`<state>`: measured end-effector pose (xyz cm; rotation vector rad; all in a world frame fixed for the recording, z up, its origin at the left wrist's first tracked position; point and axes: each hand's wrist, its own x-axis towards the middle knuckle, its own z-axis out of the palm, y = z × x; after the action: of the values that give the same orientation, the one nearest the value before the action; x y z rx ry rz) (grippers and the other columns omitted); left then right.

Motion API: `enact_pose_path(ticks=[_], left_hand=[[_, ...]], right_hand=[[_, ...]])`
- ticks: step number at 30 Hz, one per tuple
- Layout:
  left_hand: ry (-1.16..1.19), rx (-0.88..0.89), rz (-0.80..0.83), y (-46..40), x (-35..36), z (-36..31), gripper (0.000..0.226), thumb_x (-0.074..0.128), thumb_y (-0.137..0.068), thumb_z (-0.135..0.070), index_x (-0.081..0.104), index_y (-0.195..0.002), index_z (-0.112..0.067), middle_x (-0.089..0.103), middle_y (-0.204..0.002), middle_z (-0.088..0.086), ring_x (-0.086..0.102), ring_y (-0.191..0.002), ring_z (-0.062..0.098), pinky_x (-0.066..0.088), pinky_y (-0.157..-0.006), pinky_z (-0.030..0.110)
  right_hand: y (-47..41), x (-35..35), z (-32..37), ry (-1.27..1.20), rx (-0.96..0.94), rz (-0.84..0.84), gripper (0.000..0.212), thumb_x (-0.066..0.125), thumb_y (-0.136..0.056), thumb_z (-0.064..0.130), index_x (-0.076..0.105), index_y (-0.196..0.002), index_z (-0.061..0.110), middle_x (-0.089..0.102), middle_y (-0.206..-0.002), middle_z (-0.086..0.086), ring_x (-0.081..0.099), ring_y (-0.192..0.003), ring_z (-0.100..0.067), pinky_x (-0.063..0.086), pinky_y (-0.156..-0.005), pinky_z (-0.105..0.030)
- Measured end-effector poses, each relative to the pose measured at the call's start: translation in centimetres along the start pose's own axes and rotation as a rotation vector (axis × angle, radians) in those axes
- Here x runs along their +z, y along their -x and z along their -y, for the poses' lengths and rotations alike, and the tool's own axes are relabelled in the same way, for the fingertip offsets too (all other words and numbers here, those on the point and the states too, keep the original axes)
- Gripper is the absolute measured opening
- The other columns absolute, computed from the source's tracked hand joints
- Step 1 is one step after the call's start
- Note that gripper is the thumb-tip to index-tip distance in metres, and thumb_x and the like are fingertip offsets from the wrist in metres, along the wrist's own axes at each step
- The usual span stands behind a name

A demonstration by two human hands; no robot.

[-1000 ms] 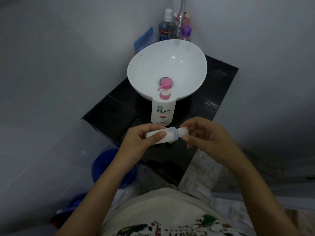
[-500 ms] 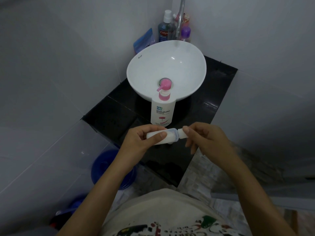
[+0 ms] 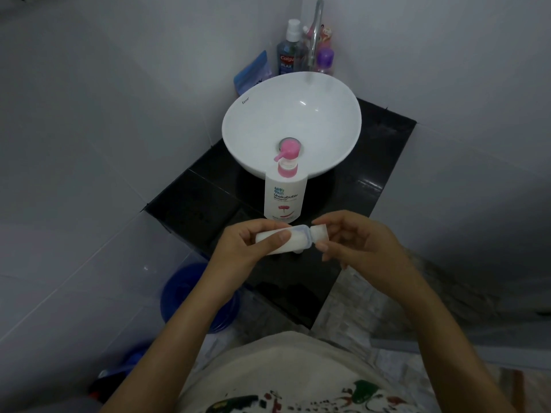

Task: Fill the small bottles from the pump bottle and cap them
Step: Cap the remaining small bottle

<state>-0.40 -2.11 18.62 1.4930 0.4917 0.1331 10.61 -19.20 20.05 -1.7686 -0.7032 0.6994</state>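
— While our left hand (image 3: 253,239) curls round the small bottle (image 3: 287,241), held sideways above the worktop's (image 3: 384,162) front edge, what's our right hand (image 3: 354,236) doing?

— Pinching its cap (image 3: 320,234); the pump bottle (image 3: 284,195) stands just behind.

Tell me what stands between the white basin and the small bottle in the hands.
In the head view, the pump bottle stands between the basin and the small bottle.

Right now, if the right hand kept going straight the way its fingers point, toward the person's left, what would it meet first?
The right hand already pinches the cap of the small bottle, which lies sideways. Pushing on leftward, it would press the cap into the bottle and then meet the left hand gripping the body. Depth looks aligned.
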Motion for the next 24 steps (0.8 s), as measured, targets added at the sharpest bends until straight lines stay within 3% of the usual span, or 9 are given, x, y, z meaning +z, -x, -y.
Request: enact_pose_path(ticks=[4, 8, 12, 16, 21, 24], left_hand=[[-0.009, 0.017, 0.013, 0.1, 0.1, 0.0, 0.016, 0.063, -0.080, -0.016, 0.069, -0.093, -0.022, 0.069, -0.097, -0.006, 0.063, -0.085, -0.004, 0.049, -0.068, 0.008], [0.005, 0.006, 0.017, 0.2, 0.2, 0.1, 0.018, 0.065, -0.076, -0.019, 0.068, -0.094, -0.023, 0.069, -0.098, -0.007, 0.064, -0.087, -0.003, 0.050, -0.070, 0.009], [-0.006, 0.027, -0.001, 0.1, 0.1, 0.4, 0.019, 0.066, -0.079, -0.011, 0.069, -0.096, -0.020, 0.070, -0.100, -0.004, 0.065, -0.089, -0.001, 0.051, -0.070, 0.011], [-0.012, 0.043, -0.008, 0.0, 0.1, 0.4, 0.020, 0.066, -0.078, -0.009, 0.069, -0.094, -0.021, 0.069, -0.099, -0.006, 0.065, -0.088, -0.002, 0.051, -0.070, 0.011], [-0.009, 0.062, -0.026, -0.1, 0.1, 0.6, 0.020, 0.067, -0.078, -0.006, 0.069, -0.092, -0.020, 0.070, -0.096, -0.006, 0.065, -0.086, -0.002, 0.051, -0.068, 0.011], [-0.018, 0.073, -0.030, -0.2, 0.1, 0.7, 0.020, 0.068, -0.077, -0.007, 0.069, -0.093, -0.018, 0.069, -0.096, -0.004, 0.065, -0.085, -0.002, 0.051, -0.067, 0.010]], right_hand=[[0.0, 0.4, -0.3, -0.001, -0.025, -0.030, 0.018, 0.065, -0.083, 0.008, 0.067, -0.096, 0.020, 0.069, -0.077, -0.007, 0.064, -0.061, -0.015, 0.048, -0.048, -0.026], [0.1, 0.7, -0.7, 0.029, -0.033, -0.066, 0.014, 0.062, -0.086, 0.010, 0.067, -0.097, 0.017, 0.068, -0.067, 0.001, 0.060, -0.054, -0.014, 0.044, -0.044, -0.024], [0.0, 1.2, -0.8, 0.013, -0.026, -0.104, 0.011, 0.061, -0.087, 0.014, 0.066, -0.095, 0.018, 0.065, -0.062, -0.007, 0.055, -0.049, -0.013, 0.041, -0.041, -0.018], [-0.1, 1.7, -1.0, -0.038, 0.007, -0.136, 0.009, 0.060, -0.087, 0.015, 0.066, -0.093, 0.018, 0.064, -0.064, -0.002, 0.055, -0.047, -0.006, 0.040, -0.042, -0.013], [-0.3, 2.2, -1.2, -0.109, 0.043, -0.159, 0.008, 0.060, -0.086, 0.018, 0.067, -0.091, 0.018, 0.063, -0.061, -0.003, 0.053, -0.048, -0.016, 0.039, -0.038, -0.018], [-0.5, 2.4, -1.4, -0.144, 0.059, -0.170, 0.008, 0.060, -0.087, 0.017, 0.067, -0.091, 0.016, 0.064, -0.060, 0.000, 0.054, -0.047, -0.015, 0.039, -0.037, -0.019]])
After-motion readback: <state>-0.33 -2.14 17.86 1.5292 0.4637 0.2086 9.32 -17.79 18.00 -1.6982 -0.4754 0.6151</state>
